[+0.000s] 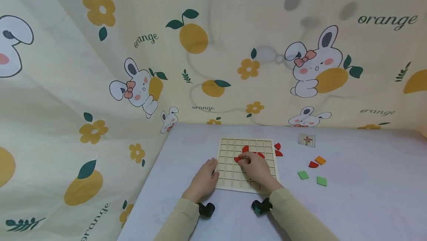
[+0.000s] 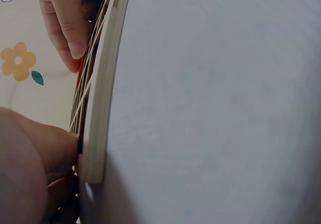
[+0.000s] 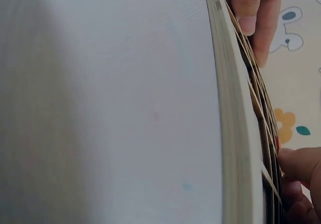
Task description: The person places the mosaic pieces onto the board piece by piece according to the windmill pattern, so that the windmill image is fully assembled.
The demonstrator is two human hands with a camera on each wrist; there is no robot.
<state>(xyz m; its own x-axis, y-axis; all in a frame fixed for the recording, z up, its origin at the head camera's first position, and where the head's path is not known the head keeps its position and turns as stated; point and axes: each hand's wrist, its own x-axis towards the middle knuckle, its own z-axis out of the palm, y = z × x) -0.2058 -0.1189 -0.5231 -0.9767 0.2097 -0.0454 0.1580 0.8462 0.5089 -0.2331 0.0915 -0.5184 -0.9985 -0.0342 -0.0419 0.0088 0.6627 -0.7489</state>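
Note:
A pale wooden grid board [image 1: 230,183] lies on the table with red quarter-round pieces on it. My left hand [image 1: 204,180] rests along its left edge, fingers fairly straight and thumb near the rim. Over the middle of the grid, my right hand [image 1: 256,168] pinches a red quarter-round piece [image 1: 237,159] at its fingertips. Another red piece [image 1: 245,148] sits in the grid behind that hand, and a further red piece [image 1: 261,155] is partly covered by it. The left wrist view shows the right hand [image 2: 67,20] low at the board's surface, with a sliver of red under it.
Two loose red pieces [image 1: 278,153] lie by the board's right edge. Farther right are an orange square [image 1: 320,160], a red piece [image 1: 313,164] and two green tiles [image 1: 321,181]. A small pattern card [image 1: 307,140] lies behind them. A printed curtain [image 1: 227,59] stands behind the table.

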